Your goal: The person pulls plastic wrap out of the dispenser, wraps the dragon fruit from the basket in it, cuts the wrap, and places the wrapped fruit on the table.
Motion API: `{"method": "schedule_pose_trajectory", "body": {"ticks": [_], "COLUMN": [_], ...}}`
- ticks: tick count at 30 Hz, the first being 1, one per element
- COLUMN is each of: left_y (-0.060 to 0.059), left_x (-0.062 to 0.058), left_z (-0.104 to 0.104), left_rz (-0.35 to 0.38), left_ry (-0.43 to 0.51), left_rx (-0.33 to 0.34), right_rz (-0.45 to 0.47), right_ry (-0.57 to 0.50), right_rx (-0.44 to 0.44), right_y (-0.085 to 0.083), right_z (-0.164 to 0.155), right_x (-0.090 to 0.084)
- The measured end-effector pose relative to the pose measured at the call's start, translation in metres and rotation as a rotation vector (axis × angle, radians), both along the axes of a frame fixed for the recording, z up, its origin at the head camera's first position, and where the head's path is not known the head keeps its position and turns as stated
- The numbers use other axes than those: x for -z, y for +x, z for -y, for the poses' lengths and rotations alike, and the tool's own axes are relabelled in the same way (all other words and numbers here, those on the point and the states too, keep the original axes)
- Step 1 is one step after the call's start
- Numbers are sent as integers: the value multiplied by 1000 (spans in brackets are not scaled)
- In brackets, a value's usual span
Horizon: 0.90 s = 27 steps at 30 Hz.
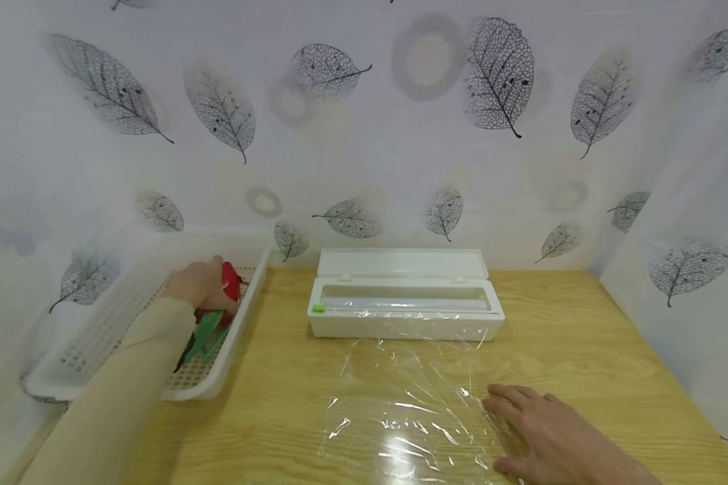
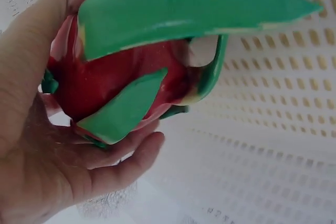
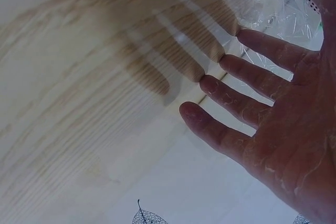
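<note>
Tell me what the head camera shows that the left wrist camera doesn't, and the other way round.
Only the head view shows the cling film dispenser, the sheet of cling film spread on the wooden table, and the right hand lying flat at the sheet's edge. Only the left wrist view shows the fruit's green scales and the fingers curled under it up close. Both show the left hand gripping the red dragon fruit over the white perforated basket.
</note>
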<state>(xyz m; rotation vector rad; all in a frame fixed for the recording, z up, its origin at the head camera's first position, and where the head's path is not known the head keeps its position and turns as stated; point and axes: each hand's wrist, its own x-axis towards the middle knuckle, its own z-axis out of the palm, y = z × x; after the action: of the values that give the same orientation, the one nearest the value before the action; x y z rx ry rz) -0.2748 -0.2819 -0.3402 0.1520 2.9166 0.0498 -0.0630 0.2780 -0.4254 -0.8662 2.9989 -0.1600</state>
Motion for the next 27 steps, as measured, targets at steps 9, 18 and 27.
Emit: {"method": "schedule_pose_trajectory", "body": {"ticks": [9,18,27], "left_y": [3,40,86], "left_x": [-24,-56,-62], "left_z": [13,7,-28], "left_rz": [-222,-354,-566], "left_ry": [14,85,119], "left_rx": [37,88,268], "right_rz": [-1,-4,27], "right_ry": [2,6,4], "right_rx": [-2,0,-3], "right_y": [-1,0,1], "right_z": [1,1,0], "right_x": [-1,-1,0]}}
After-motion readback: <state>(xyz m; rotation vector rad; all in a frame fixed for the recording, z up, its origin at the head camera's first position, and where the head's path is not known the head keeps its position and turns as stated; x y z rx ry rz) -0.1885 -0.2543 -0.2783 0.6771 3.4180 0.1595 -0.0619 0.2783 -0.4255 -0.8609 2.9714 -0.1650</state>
